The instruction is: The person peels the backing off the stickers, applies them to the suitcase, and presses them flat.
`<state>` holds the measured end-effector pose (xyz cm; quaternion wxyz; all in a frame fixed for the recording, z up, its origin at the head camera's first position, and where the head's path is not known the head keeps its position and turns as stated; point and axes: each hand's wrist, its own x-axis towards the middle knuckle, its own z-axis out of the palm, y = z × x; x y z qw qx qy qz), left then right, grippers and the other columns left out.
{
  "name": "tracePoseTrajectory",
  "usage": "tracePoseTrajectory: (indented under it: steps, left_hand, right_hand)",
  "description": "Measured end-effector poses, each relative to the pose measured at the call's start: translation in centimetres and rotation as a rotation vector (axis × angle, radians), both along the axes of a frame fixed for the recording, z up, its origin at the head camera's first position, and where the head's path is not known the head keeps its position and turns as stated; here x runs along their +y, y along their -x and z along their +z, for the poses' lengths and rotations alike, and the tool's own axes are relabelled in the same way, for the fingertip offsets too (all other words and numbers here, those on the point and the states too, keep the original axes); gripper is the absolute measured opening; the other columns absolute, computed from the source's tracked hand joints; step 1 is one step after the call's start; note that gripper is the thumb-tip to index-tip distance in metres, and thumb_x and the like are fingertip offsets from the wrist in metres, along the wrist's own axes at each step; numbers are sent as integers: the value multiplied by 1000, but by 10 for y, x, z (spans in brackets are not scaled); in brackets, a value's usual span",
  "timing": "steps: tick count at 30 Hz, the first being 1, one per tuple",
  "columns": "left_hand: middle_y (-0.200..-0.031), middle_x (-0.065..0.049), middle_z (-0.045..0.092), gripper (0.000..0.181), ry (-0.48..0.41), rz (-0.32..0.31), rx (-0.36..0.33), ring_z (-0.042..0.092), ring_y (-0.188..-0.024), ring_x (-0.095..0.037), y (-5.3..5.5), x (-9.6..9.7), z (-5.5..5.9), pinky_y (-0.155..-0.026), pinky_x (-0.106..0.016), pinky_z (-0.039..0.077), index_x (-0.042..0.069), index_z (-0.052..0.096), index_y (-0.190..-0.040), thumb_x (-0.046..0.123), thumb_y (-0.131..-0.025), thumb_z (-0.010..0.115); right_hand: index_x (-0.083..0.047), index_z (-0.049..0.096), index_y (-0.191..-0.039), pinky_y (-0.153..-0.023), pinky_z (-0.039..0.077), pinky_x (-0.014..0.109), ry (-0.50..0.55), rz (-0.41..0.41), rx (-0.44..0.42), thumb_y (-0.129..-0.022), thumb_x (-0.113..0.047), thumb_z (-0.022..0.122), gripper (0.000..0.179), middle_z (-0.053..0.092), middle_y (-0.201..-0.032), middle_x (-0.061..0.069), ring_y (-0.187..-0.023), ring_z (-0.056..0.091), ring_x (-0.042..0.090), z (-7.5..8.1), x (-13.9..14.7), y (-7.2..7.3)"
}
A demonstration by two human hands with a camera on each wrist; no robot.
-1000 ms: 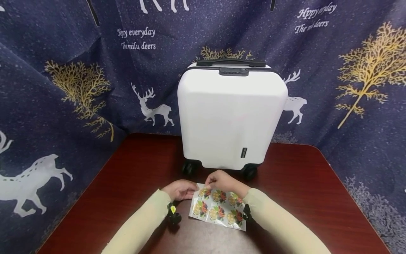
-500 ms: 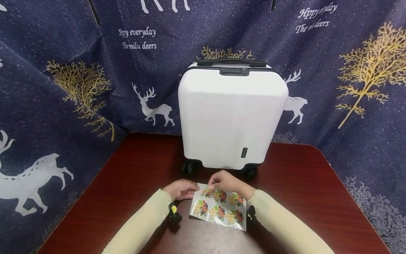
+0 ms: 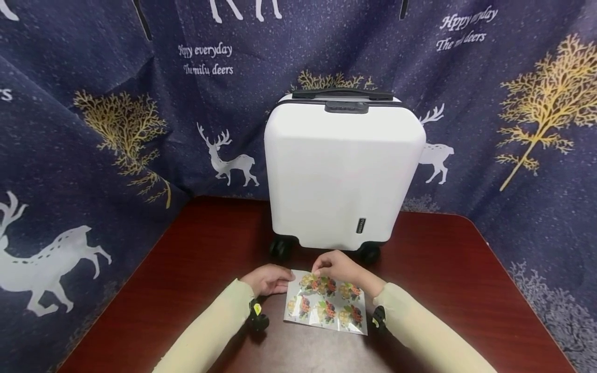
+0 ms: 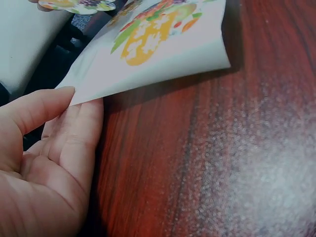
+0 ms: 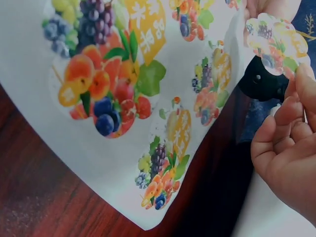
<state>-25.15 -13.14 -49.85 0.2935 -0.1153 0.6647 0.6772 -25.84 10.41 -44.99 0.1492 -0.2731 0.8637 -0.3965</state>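
Observation:
A white sheet of stickers [image 3: 317, 304], printed with fruit clusters and yellow labels, is held above the table in the head view. My left hand [image 3: 269, 280] pinches its left far corner between thumb and fingers, as the left wrist view also shows with the sheet's corner [image 4: 89, 84] under the thumb. My right hand [image 3: 342, 269] pinches one fruit sticker [image 5: 276, 42] by its edge. That sticker stands up off the sheet in the right wrist view; whether any part still clings to the sheet is hidden.
Behind the hands a white suitcase [image 3: 345, 181] stands upright on black wheels, with a black handle [image 3: 342, 94] on top. The dark red table [image 3: 210, 233] reaches to a blue curtain [image 3: 154, 31] printed with deer and golden trees.
My right hand has drawn slightly to the right, lifting the sticker further from the sheet. The left hand keeps its grip on the corner; the sheet has shifted a little right.

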Motion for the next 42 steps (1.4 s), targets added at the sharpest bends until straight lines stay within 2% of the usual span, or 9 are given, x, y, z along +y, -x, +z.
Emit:
tracePoseTrajectory:
  steps: [7,14,21,27,34,42]
  left_hand:
    - [-83,-4,73,7,7,24,-7,71,-80,-12,-1,1,2,-87,-31,65,-2,64,-100,-5,-97,58]
    - [-87,-7,75,12,6,7,-7,73,-84,-15,-2,0,2,-88,-33,64,-7,65,-107,-6,-97,59]
    - [-86,-7,73,5,10,18,-12,73,-82,-15,1,-1,0,-87,-34,65,-3,65,-98,-5,-96,61]
    - [-90,-9,75,8,14,31,-19,74,-85,-16,1,-1,0,-89,-36,64,-5,65,-104,-4,-96,62]
    - [-89,-8,75,9,22,39,-31,73,-82,-15,1,-1,0,-87,-35,65,-4,65,-105,-3,-96,62]
    - [-87,-7,73,8,13,30,-26,72,-81,-15,2,-2,-1,-89,-36,64,-4,65,-104,-3,-97,61]
  right_hand:
    - [-3,74,-98,-75,51,24,45,-28,-20,-99,-15,67,14,74,-93,9,-81,58,8,13,4,-3]
    - [-1,74,-101,-81,55,28,79,-50,-19,-98,-14,68,15,74,-88,11,-88,68,19,43,6,-5]
    - [1,74,-102,-79,53,28,127,-98,-12,-96,-14,71,16,74,-91,13,-81,63,10,73,2,-3]
    - [-1,73,-103,-81,55,38,152,-152,32,-97,-14,70,15,72,-96,13,-86,62,15,98,-3,1]
    - [-1,73,-103,-80,52,28,167,-164,84,-97,-13,70,14,73,-96,12,-86,62,12,121,-8,2]
    - [0,73,-103,-80,52,27,179,-161,104,-96,-14,71,16,74,-96,12,-84,62,11,137,-13,2]
